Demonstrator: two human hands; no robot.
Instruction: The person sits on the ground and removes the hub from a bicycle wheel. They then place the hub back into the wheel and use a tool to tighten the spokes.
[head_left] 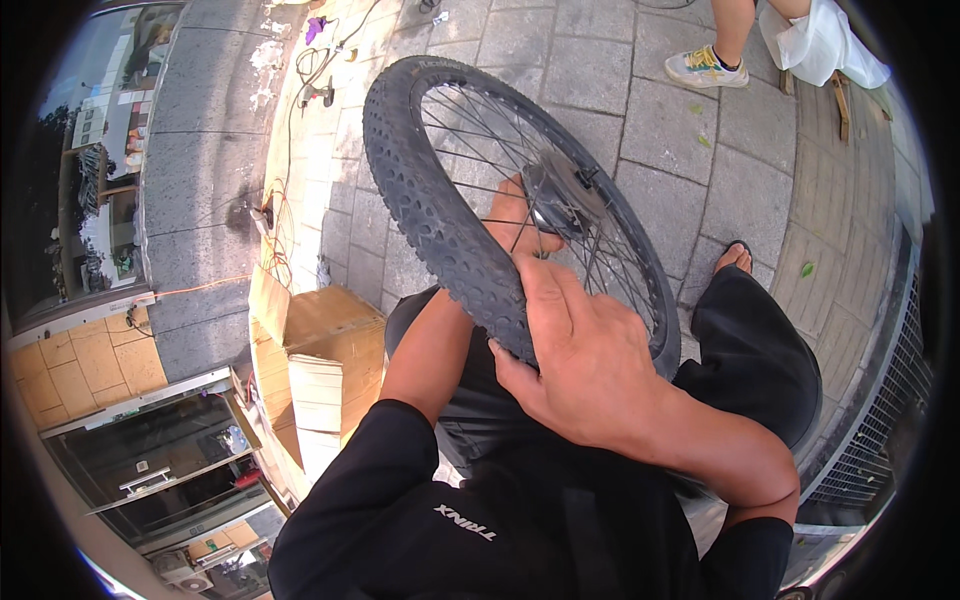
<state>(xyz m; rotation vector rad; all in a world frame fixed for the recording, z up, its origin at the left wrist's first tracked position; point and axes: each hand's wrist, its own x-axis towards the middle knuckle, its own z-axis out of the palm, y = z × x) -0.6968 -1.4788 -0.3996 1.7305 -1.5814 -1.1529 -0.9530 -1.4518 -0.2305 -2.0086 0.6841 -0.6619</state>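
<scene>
A bicycle wheel [650,250] with a knobby black tire stands tilted in front of my body, above my lap. My right hand [595,360] is closed over the near part of the tire, its thumb on the outer tread and its fingers across the sidewall toward the rim. Through the spokes shows my left hand [512,218], closed at the far side of the dark hub [555,200]; spokes and the hub cover part of its fingers. Dark, round parts on the hub look slightly blurred.
An open cardboard box [335,335] stands to my left. Cables [290,130] run along the paving beside a grey step [210,170]. At the upper right is another person's shoe [707,68], near a white plastic bag [820,45]. A metal grate [865,400] lies at the right.
</scene>
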